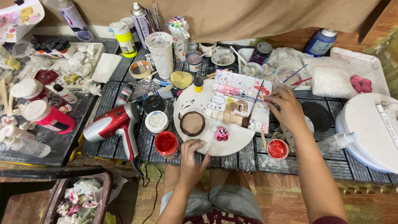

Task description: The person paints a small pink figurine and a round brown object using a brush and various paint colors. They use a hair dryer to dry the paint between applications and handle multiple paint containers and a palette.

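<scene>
My left hand (pixel 192 155) rested fingers-spread on the white round board's (pixel 232 143) near edge | right hand (pixel 286 108) pinched a thin brush (pixel 258 93) over the paint palette (pixel 240 101) | brown disc (pixel 192 123) looked painted; pink figure (pixel 221 133) lay beside it | open red paint jar (pixel 166 143) left of board, yellow-labelled bottle (pixel 123 39) far back on worktop (pixel 124 137).

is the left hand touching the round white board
Touching: the head view shows the left hand with fingertips resting on the near rim of the round white board.
</scene>
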